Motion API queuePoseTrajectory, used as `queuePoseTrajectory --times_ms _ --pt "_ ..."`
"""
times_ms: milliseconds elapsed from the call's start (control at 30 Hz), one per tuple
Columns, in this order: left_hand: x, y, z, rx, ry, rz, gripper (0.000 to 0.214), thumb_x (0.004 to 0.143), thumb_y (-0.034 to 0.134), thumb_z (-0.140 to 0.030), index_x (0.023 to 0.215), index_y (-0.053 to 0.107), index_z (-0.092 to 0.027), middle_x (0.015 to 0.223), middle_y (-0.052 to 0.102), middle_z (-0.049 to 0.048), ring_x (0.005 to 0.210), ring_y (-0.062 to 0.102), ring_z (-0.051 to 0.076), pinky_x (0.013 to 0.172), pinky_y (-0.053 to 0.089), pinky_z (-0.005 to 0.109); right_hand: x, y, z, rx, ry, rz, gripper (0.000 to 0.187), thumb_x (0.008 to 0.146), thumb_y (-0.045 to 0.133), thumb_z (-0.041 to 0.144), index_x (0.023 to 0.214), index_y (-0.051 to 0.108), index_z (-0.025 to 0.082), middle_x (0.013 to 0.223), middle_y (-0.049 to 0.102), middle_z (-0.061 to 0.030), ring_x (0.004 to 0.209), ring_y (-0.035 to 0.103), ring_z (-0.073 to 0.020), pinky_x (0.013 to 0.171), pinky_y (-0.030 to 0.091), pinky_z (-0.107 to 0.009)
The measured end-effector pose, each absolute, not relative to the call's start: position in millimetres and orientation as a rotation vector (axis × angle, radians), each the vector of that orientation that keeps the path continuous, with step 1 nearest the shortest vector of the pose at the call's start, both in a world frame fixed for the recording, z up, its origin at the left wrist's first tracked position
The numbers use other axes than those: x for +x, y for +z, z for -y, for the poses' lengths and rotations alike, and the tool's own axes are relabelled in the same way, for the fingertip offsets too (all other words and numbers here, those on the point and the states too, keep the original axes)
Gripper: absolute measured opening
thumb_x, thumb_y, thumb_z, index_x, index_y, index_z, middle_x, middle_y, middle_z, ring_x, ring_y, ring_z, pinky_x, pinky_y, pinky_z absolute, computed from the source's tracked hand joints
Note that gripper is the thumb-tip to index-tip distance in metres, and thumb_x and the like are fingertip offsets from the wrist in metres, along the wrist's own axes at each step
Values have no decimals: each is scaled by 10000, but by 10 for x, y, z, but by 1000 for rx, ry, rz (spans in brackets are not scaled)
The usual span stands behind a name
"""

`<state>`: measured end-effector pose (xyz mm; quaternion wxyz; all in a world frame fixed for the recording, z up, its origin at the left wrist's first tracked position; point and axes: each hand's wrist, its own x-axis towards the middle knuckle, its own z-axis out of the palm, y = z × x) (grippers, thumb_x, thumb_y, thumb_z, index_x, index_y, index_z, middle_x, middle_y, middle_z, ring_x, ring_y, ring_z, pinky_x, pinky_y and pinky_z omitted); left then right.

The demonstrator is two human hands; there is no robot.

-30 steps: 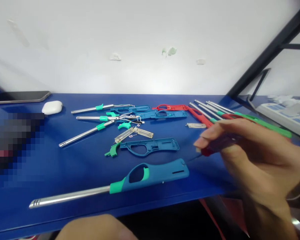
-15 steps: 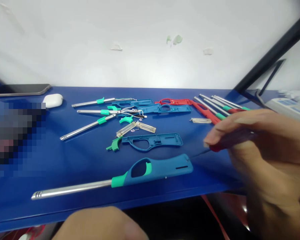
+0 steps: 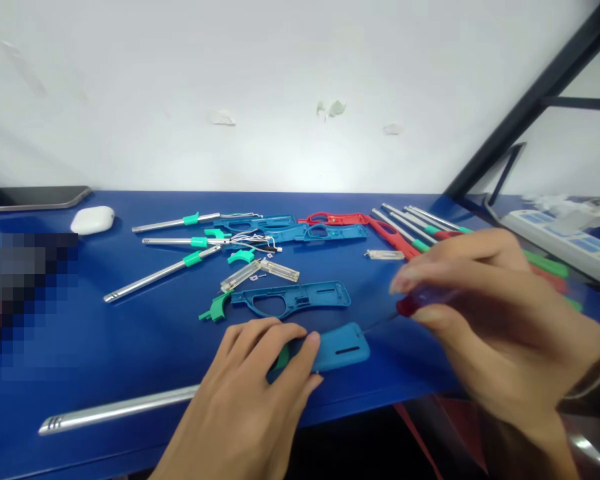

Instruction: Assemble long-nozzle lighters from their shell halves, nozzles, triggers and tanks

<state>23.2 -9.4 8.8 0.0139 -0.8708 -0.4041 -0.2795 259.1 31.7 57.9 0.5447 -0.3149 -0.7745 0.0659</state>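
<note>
A blue gas lighter [image 3: 345, 350] with a long metal tube lies near the table's front edge. My left hand [image 3: 255, 387] is closed over its handle, covering the trigger and the green collar. My right hand [image 3: 480, 313] grips a screwdriver [image 3: 407, 305] with a red and clear handle. Its thin shaft points left, and the tip is at or very close to the end of the lighter's handle; contact cannot be made out. Just behind lies an open blue handle half [image 3: 320, 295], with a green trigger piece [image 3: 217, 308] at its left end.
Metal tubes with green collars [image 3: 163, 273], clear fuel tanks [image 3: 280, 270], blue shells [image 3: 335, 232] and red shells [image 3: 393, 235] lie farther back. A white earbud case [image 3: 93, 220] and a phone [image 3: 35, 197] are at left. A power strip [image 3: 570, 240] and black frame [image 3: 525, 100] stand right.
My left hand has come up from below the table edge onto the lighter's handle. The right hand still holds the screwdriver at the handle's end. The view has shifted slightly.
</note>
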Motion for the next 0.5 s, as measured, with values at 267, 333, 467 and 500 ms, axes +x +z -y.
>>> queuePoseTrajectory --times_ms 267,333,467,500 --pt "208 84 79 -2644 -883 1199 322 1072 446 -227 1263 701 -183 1118 751 57 1035 679 235 848 620 381 2583 529 -328 -724 210 1793 365 883 774 145 1201 743 321 901 719 -14 776 659 -202 673 571 -358" --pt "208 76 43 -2604 -912 1167 321 1081 433 -250 1228 715 -200 1093 762 42 999 700 220 819 621 357 2578 532 -324 -748 169 1803 320 910 758 214 1215 741 310 951 724 -25 826 663 -208 687 579 -357" --pt "167 -7 -36 -2500 -941 1115 254 1069 504 -279 1161 737 -238 1014 769 18 915 722 182 767 607 294 2567 585 -289 -739 345 1871 313 1010 543 113 1186 730 292 1014 769 -4 884 712 -185 677 613 -317" --pt "150 -40 -48 -2468 -943 1083 241 1063 519 -274 1157 739 -243 999 767 15 900 723 172 763 603 274 2565 601 -282 -724 373 1848 280 1002 571 104 1121 741 293 943 775 10 823 711 -171 655 614 -297"
